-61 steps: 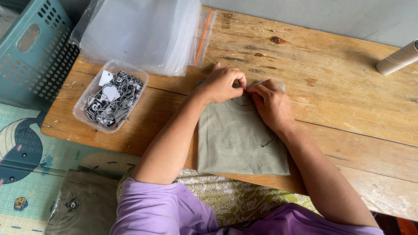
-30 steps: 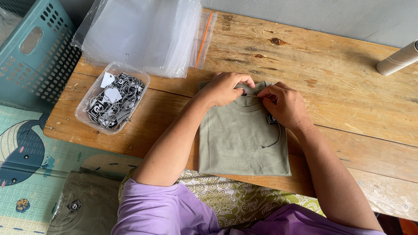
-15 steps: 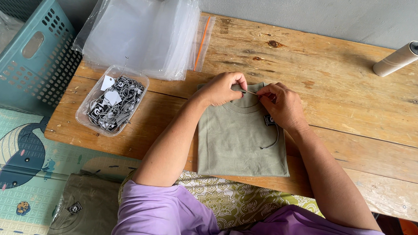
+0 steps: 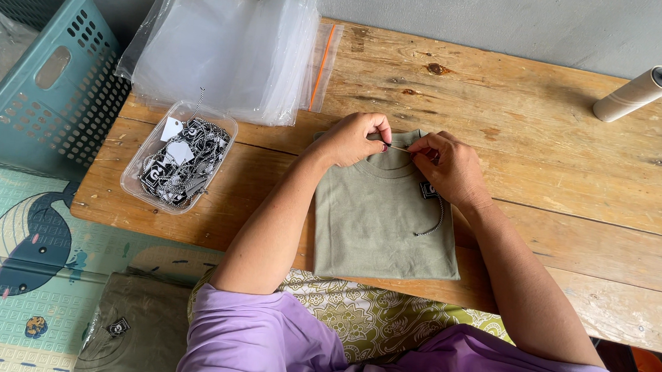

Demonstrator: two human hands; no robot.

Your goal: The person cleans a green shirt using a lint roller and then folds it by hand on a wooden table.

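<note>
A folded olive-green t-shirt lies on the wooden table in front of me. My left hand and my right hand meet at its collar, pinching a thin pin or fastener between fingertips. A small black tag with a black-and-white cord hangs under my right hand onto the shirt. Both hands are closed in a fine pinch at the neckline.
A clear plastic tub of black-and-white tags sits left of the shirt. A stack of clear plastic bags lies at the back left. A teal laundry basket stands off the table's left. A lint roller lies back right. Another bagged olive shirt lies on the floor mat.
The hands have shifted slightly along the collar, the tag and cord now hang below my right hand onto the shirt, and the hands stay pinched together at the neckline.
</note>
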